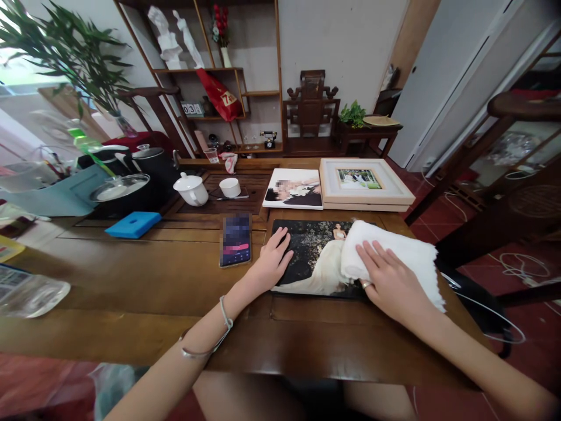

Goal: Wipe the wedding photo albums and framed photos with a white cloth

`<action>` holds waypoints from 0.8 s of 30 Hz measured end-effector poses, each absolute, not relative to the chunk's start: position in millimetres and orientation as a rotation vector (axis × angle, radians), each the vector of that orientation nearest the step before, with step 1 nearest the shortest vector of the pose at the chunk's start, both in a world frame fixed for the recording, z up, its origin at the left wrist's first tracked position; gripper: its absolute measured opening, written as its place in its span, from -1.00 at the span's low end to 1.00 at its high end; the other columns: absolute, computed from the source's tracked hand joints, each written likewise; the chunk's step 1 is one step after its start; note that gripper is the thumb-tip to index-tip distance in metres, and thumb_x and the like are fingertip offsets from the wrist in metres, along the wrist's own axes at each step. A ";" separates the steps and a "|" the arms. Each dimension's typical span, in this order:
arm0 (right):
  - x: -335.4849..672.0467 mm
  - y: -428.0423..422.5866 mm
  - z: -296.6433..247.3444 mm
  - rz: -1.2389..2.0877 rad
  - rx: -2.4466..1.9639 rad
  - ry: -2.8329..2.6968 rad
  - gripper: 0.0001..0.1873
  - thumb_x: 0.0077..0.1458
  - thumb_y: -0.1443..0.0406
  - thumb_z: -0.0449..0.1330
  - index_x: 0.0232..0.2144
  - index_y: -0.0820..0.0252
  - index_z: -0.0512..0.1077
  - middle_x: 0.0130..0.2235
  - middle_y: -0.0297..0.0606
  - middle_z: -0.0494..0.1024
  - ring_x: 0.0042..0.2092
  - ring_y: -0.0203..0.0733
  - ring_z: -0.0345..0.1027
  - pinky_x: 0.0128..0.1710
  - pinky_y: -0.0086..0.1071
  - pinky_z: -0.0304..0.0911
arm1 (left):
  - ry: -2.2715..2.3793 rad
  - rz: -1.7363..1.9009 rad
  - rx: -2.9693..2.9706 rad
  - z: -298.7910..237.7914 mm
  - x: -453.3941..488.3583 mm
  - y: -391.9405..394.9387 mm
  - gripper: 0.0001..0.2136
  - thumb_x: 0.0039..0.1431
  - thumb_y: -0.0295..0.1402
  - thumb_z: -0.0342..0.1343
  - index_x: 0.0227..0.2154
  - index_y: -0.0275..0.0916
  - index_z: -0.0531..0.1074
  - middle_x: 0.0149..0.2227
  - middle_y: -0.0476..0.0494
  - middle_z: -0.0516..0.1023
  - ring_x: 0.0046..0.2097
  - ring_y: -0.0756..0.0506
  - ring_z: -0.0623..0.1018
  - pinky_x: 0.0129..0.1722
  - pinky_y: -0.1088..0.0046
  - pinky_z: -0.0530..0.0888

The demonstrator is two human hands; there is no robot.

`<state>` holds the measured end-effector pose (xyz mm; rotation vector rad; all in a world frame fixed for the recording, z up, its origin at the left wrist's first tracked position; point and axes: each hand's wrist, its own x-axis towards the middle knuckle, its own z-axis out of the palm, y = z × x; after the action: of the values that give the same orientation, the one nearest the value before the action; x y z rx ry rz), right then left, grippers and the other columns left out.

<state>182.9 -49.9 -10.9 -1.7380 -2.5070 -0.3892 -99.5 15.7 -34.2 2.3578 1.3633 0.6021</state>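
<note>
A dark photo print of a figure in a white dress lies flat on the wooden table in front of me. My left hand rests flat on the print's left edge, fingers spread. My right hand presses palm-down on a folded white cloth that covers the print's right side. A ring shows on one finger of that hand.
A phone lies just left of the print. Behind are another photo print and a framed picture. A white teapot, a cup, a blue sponge and dark pots stand at the left. A wooden chair is on the right.
</note>
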 end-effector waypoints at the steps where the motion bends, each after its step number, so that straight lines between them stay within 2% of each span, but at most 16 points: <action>1: 183.1 -48.5 -11.2 -0.400 -1.774 -2.488 -0.38 0.10 0.40 0.02 0.20 0.60 0.23 0.23 0.25 0.27 0.27 0.28 0.09 0.21 0.07 0.10 | 1.363 0.603 2.359 -34.2 -99.7 15.6 -0.57 0.36 -0.29 -0.16 0.23 -0.32 0.17 0.36 -0.39 0.06 0.40 -0.26 0.01 0.30 -0.02 0.12; 6: 145.3 -67.4 -9.7 -0.409 -1.704 -2.547 -0.31 0.01 0.41 0.08 0.20 0.63 0.21 0.24 0.31 0.23 0.26 0.43 0.05 0.17 0.22 0.09 | 1.381 0.586 2.353 -35.1 -99.4 15.8 -0.55 0.36 -0.30 -0.18 0.24 -0.37 0.16 0.36 -0.41 0.05 0.40 -0.26 0.00 0.31 -0.01 0.11; 9: 115.5 -86.1 -9.9 -0.313 -1.380 -2.668 -0.25 0.00 0.36 0.12 0.25 0.58 0.16 0.30 0.25 0.14 0.31 0.42 -0.08 0.23 0.22 -0.01 | 1.369 0.608 2.354 -38.1 -99.9 16.7 -0.55 0.36 -0.30 -0.18 0.24 -0.37 0.17 0.36 -0.42 0.05 0.40 -0.27 0.01 0.30 -0.05 0.11; 13: 108.3 -93.0 -11.6 -0.155 -1.047 -2.768 -0.20 0.01 0.33 0.12 0.29 0.52 0.08 0.34 0.16 0.06 0.35 0.33 -0.21 0.28 0.18 -0.12 | 1.334 0.628 2.365 -41.5 -100.7 17.7 -0.55 0.33 -0.38 -0.17 0.25 -0.34 0.16 0.36 -0.39 0.06 0.40 -0.25 0.00 0.32 0.01 0.10; 17: 143.8 -79.1 -16.0 -0.119 -1.191 -2.720 -0.18 -0.05 0.43 0.06 0.30 0.44 0.08 0.36 0.03 0.06 0.38 0.20 -0.27 0.30 0.15 -0.16 | 1.367 0.611 2.366 -39.3 -99.8 17.1 -0.56 0.35 -0.32 -0.16 0.24 -0.33 0.17 0.36 -0.38 0.06 0.40 -0.25 0.01 0.31 -0.01 0.11; 20: 178.6 -63.0 -20.2 -0.205 -1.418 -2.604 -0.24 -0.02 0.46 0.00 0.29 0.41 0.12 0.33 0.01 0.13 0.37 0.14 -0.20 0.28 0.14 -0.07 | 1.382 0.587 2.369 -36.5 -99.4 16.4 -0.56 0.37 -0.30 -0.17 0.24 -0.33 0.17 0.37 -0.38 0.05 0.40 -0.25 0.01 0.31 0.00 0.11; 24: 194.3 -43.1 -18.2 -0.279 -1.693 -2.504 -0.32 0.06 0.43 -0.01 0.26 0.43 0.18 0.30 0.07 0.20 0.33 0.25 -0.07 0.22 0.17 0.04 | 1.379 0.598 2.375 -36.3 -99.2 15.7 -0.57 0.37 -0.31 -0.17 0.23 -0.32 0.17 0.37 -0.38 0.05 0.40 -0.25 0.02 0.31 0.01 0.13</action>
<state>194.3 -43.1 -18.2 -1.6931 -2.5044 -0.2791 -99.2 15.7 -36.3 2.3754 1.3788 0.5983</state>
